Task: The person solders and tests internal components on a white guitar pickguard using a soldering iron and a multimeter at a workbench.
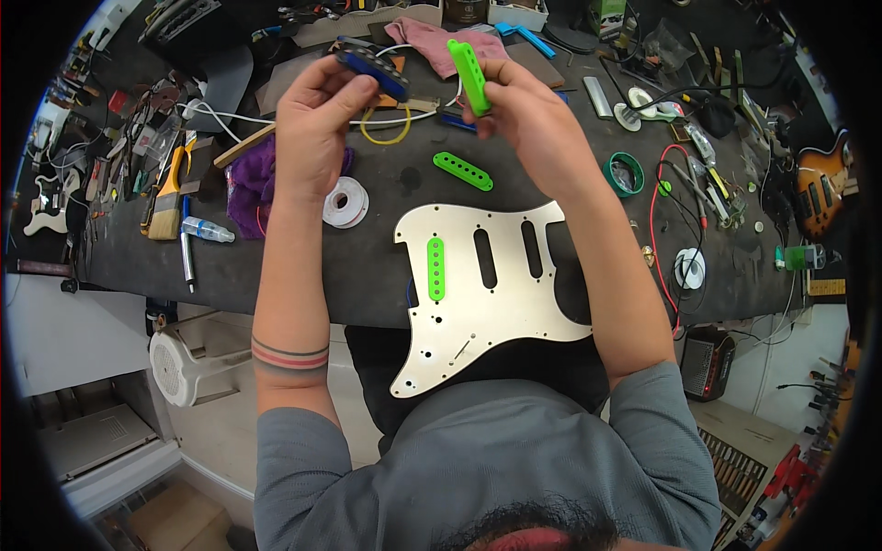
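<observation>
Between the thumb and fingers of my left hand [317,119] is a single-coil guitar pickup [377,72], dark with a blue coil. A yellow wire loop [387,143] hangs below it. My right hand [533,119] pinches a bright green pickup cover [469,78], tilted upright, apart from the pickup. A second green cover [463,172] lies flat on the bench below the hands. Nearer my body, the cream pickguard [459,303] overhangs the bench edge. One of its three slots is filled by a green slotted-in pickup cover [436,269]; the other two are bare holes.
A wire spool [345,202] and purple cloth [248,184] lie left, beside a paintbrush [167,197]. To the right are a green round container [623,174], red and black cables [663,220] and another spool [690,268]. A pink cloth [424,44] lies at the back.
</observation>
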